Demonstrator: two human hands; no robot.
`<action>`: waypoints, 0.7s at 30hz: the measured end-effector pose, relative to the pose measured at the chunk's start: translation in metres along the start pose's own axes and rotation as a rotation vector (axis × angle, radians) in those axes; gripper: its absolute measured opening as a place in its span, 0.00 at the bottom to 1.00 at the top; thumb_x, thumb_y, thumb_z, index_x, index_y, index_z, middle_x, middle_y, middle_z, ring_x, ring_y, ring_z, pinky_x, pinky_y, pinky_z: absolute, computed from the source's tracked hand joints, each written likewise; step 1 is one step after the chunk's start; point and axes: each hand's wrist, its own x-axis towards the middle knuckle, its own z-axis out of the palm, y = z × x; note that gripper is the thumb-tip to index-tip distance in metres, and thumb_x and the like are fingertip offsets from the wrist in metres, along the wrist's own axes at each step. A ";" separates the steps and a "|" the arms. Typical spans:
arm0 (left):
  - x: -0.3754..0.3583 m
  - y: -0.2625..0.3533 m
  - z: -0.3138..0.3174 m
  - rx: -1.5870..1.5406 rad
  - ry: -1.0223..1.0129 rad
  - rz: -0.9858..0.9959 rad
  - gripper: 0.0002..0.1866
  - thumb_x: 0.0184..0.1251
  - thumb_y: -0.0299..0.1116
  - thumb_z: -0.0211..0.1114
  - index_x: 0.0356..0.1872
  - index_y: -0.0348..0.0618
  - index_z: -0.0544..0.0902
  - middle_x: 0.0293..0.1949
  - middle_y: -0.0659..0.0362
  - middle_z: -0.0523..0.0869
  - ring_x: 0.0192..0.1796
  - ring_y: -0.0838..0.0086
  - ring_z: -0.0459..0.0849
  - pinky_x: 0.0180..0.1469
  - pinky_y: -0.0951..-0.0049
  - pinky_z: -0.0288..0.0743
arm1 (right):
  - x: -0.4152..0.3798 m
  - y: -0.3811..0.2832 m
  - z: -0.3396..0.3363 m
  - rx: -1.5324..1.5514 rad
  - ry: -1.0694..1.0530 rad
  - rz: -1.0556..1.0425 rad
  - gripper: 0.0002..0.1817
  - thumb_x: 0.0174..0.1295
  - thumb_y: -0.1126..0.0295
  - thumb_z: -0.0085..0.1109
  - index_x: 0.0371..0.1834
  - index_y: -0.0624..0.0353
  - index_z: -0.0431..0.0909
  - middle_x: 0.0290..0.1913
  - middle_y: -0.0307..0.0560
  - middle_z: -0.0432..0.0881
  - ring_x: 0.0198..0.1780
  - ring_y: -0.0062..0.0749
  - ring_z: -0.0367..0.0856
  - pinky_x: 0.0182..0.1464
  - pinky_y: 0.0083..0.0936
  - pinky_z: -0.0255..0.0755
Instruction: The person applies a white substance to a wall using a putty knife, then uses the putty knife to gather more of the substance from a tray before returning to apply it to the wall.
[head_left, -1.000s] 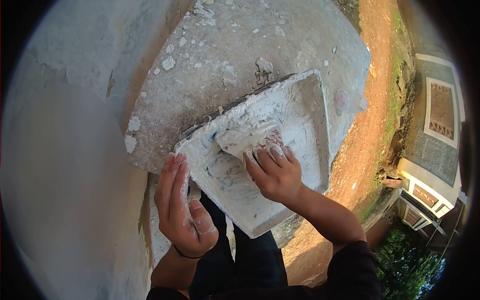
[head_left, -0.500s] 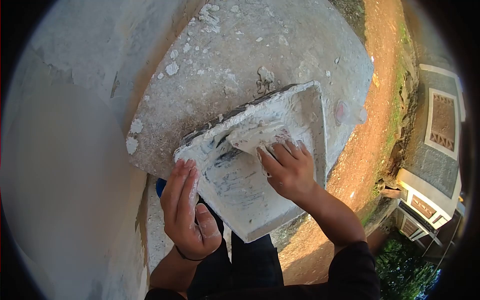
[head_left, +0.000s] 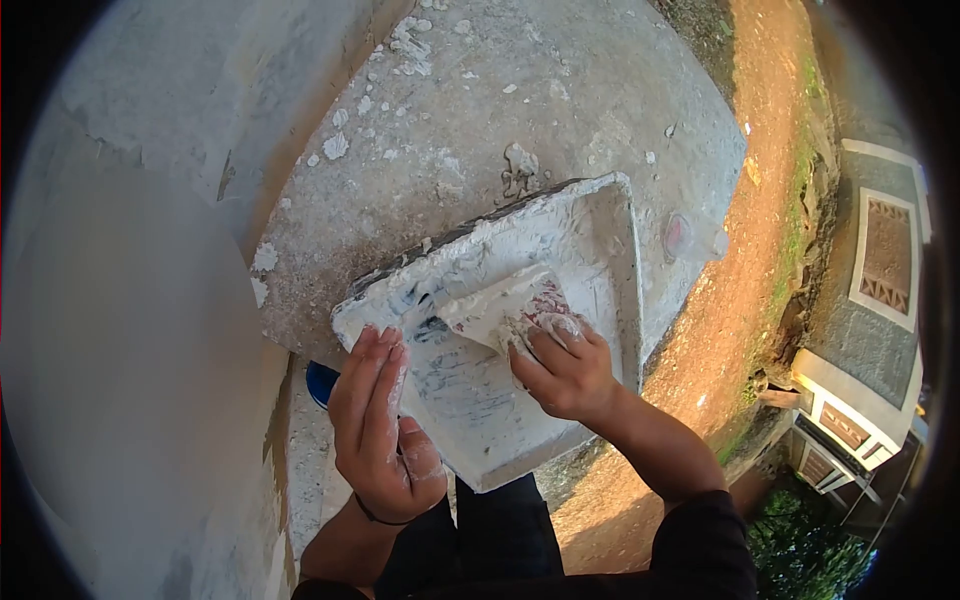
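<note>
My right hand [head_left: 565,365] is closed around a flat scraper [head_left: 505,300] caked in white paste, with reddish patches showing through. It is over the inside of a rectangular tray [head_left: 610,185], whose walls and floor are coated with the same white paste. The scraper's wide edge points left, towards dark streaks on the tray floor. At the tray's left end, my left hand [head_left: 385,430] has its fingers stretched out along the rim and its thumb apart. White paste smears the fingers of both hands.
The tray is above a grey slab [head_left: 440,130] spotted with dried paste and a thicker lump [head_left: 518,170]. A clear plastic cup [head_left: 695,238] lies to the right. A smooth wall [head_left: 130,330] rises on the left. Part of a blue object [head_left: 322,383] shows below the tray.
The scraper has shifted slightly left and down inside the tray, and more of its face shows. My left hand stays at the rim. The whole view has shifted a little.
</note>
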 end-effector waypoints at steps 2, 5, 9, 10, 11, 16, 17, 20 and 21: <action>-0.001 -0.001 0.002 0.004 -0.010 -0.003 0.25 0.57 0.29 0.43 0.54 0.19 0.70 0.54 0.34 0.75 0.59 0.44 0.73 0.62 0.53 0.66 | 0.013 0.000 0.006 -0.068 0.130 -0.017 0.09 0.46 0.66 0.56 0.32 0.49 0.79 0.34 0.38 0.79 0.38 0.26 0.78 0.32 0.20 0.71; -0.003 -0.001 0.006 0.004 -0.015 0.010 0.26 0.56 0.28 0.43 0.54 0.19 0.70 0.54 0.34 0.75 0.59 0.44 0.74 0.62 0.53 0.66 | 0.022 0.008 0.028 -0.054 0.000 -0.024 0.09 0.46 0.67 0.56 0.32 0.51 0.78 0.33 0.38 0.78 0.36 0.26 0.78 0.32 0.21 0.71; -0.004 -0.003 0.003 0.008 -0.009 0.025 0.27 0.53 0.28 0.43 0.53 0.19 0.71 0.53 0.34 0.75 0.58 0.43 0.74 0.62 0.52 0.66 | -0.006 -0.003 0.028 0.070 -0.081 0.010 0.09 0.45 0.68 0.57 0.32 0.54 0.77 0.33 0.40 0.77 0.38 0.28 0.78 0.32 0.23 0.72; -0.004 -0.001 0.003 -0.001 -0.002 0.025 0.27 0.53 0.28 0.43 0.53 0.19 0.71 0.53 0.34 0.75 0.58 0.43 0.74 0.62 0.52 0.66 | -0.008 -0.002 0.021 0.060 -0.086 0.007 0.09 0.45 0.68 0.57 0.32 0.54 0.77 0.33 0.40 0.77 0.38 0.28 0.78 0.32 0.23 0.72; -0.004 0.001 0.003 -0.047 -0.008 -0.002 0.26 0.55 0.28 0.43 0.53 0.20 0.71 0.53 0.36 0.75 0.59 0.45 0.73 0.62 0.53 0.64 | -0.006 -0.001 0.012 0.077 -0.141 0.026 0.09 0.45 0.68 0.57 0.32 0.53 0.77 0.33 0.40 0.77 0.39 0.28 0.77 0.33 0.23 0.72; -0.004 0.001 -0.006 -0.105 0.001 -0.007 0.26 0.55 0.29 0.42 0.52 0.20 0.72 0.53 0.37 0.75 0.60 0.46 0.72 0.63 0.54 0.63 | 0.005 -0.004 -0.010 0.103 -0.132 0.047 0.09 0.46 0.67 0.57 0.32 0.53 0.78 0.33 0.39 0.77 0.39 0.29 0.77 0.36 0.24 0.72; -0.004 0.000 -0.007 -0.100 -0.013 -0.004 0.26 0.54 0.29 0.43 0.52 0.20 0.72 0.53 0.37 0.75 0.60 0.46 0.72 0.63 0.54 0.63 | 0.011 -0.009 -0.008 0.077 -0.044 0.022 0.09 0.46 0.67 0.57 0.33 0.52 0.78 0.34 0.39 0.77 0.40 0.30 0.77 0.36 0.25 0.72; -0.005 -0.001 -0.005 -0.094 -0.027 -0.007 0.27 0.51 0.29 0.43 0.52 0.20 0.72 0.53 0.37 0.76 0.60 0.46 0.72 0.63 0.54 0.63 | 0.030 -0.013 0.013 0.070 0.002 -0.003 0.10 0.46 0.67 0.56 0.34 0.53 0.77 0.34 0.39 0.77 0.41 0.30 0.77 0.37 0.26 0.72; -0.006 -0.001 -0.005 -0.087 -0.023 -0.012 0.27 0.50 0.28 0.44 0.52 0.20 0.72 0.53 0.38 0.76 0.60 0.46 0.72 0.63 0.54 0.64 | 0.033 -0.013 0.019 0.091 -0.034 -0.010 0.10 0.47 0.67 0.56 0.34 0.53 0.77 0.34 0.39 0.76 0.42 0.30 0.77 0.37 0.26 0.72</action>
